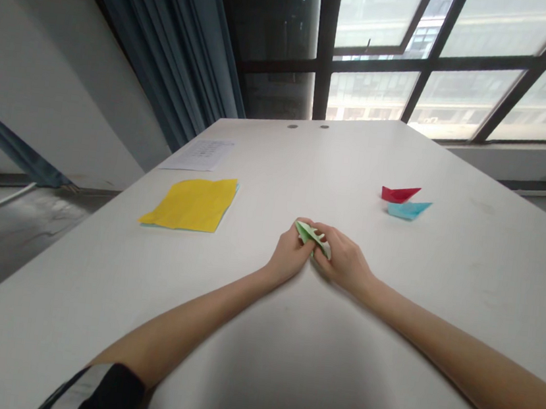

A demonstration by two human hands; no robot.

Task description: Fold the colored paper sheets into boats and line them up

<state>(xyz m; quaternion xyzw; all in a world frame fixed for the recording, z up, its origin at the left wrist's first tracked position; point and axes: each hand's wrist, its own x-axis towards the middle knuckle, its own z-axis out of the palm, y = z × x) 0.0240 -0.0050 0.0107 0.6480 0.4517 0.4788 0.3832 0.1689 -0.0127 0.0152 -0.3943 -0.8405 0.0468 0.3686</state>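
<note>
A small piece of folded green paper (306,232) is between my two hands, just above the middle of the white table (258,322). My left hand (291,253) is closed on its left side. From the right, my right hand (344,260) pinches it with thumb and fingers. The fingers cover part of the paper, so its full shape is hidden. Beyond my right hand lie two folded paper boats, a red one (398,194) and a light blue one (408,210), side by side.
To the left lies a stack of paper sheets (193,205), yellow on top with a bluish edge beneath. Behind it is a white printed sheet (202,155). Two round grey discs (292,126) sit near the far table edge, before a window and a blue curtain (174,40).
</note>
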